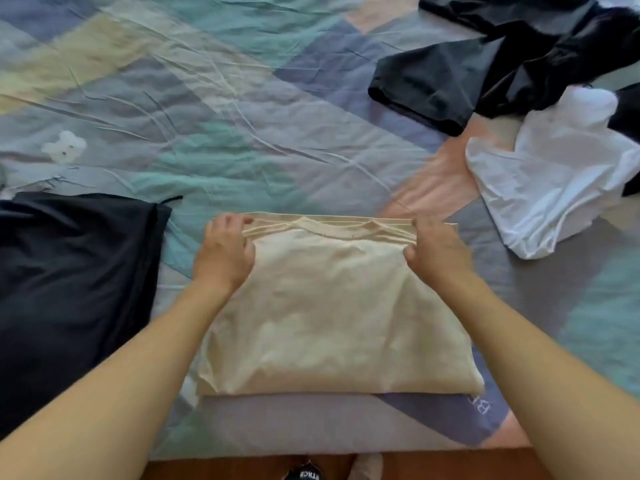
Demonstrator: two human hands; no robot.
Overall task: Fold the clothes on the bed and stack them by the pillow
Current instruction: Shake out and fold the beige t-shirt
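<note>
A bed covered in a wrinkled patchwork quilt of teal, lavender, pale yellow and peach panels (242, 109) is filling nearly the whole view. On it, a dark navy garment (69, 271) is lying spread flat at the left edge, and a heap of black clothes (485, 74) is sitting at the upper right, well apart from it. Just below that heap a crumpled white garment (554, 188) is lying loose. In the middle, near the bed's front edge, a cream cotton T-shirt (332, 317) is lying half folded, its collar at the far side.

The left hand (225, 251) is gripping the shirt's far left corner, fingers curled over the stacked edges; the right hand (440, 251) is pinching the far right corner the same way.

To do this fold well, both corners probably need moving together and level, keeping the layers aligned so the edges are meeting squarely, then smoothing the creases flat before lifting.

Counting: one cream shirt, one navy piece, one white piece; the black heap is looking like two or three items, though I cannot tell exactly. No pillow or finished stack is showing.
</note>
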